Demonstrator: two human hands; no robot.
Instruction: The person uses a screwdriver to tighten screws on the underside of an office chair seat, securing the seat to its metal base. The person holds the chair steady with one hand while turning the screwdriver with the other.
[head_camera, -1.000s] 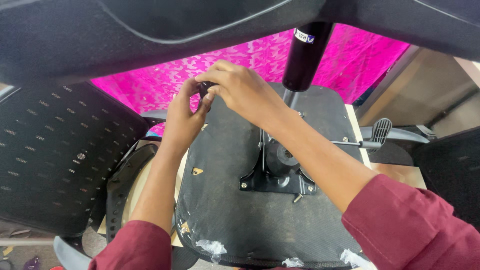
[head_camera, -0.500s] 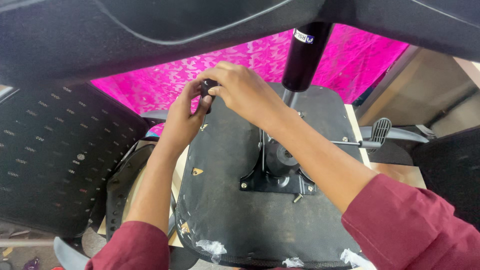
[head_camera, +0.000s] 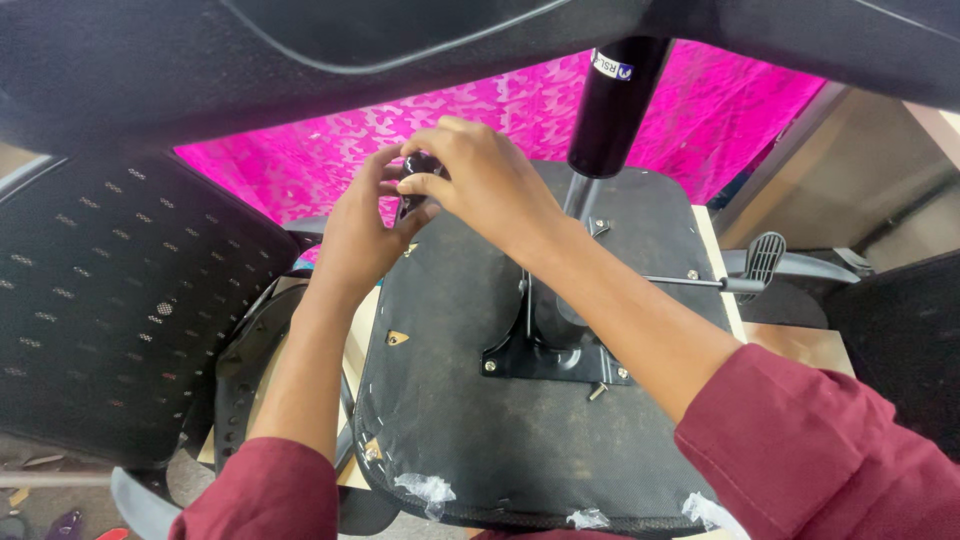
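The right hand (head_camera: 480, 180) is curling its fingertips closed around a small black part (head_camera: 415, 165), pinching it from above, while the left hand (head_camera: 365, 235) is coming up from below with its fingers folded narrow against the same part, so both hands are gripping it together. What kind of piece it is cannot be told, since the fingers are covering most of it. The part is sitting at the far left corner of the upturned black seat underside (head_camera: 450, 400), just above its edge. Behind the right wrist, a black metal mechanism plate (head_camera: 545, 345) is lying bolted at the seat's middle, with a black gas cylinder (head_camera: 610, 110) rising from it. A thin lever with a black paddle (head_camera: 762, 260) is sticking out to the right. A perforated black chair back (head_camera: 100, 310) is standing at the left, and a bright pink patterned cloth (head_camera: 500, 110) is hanging beyond.
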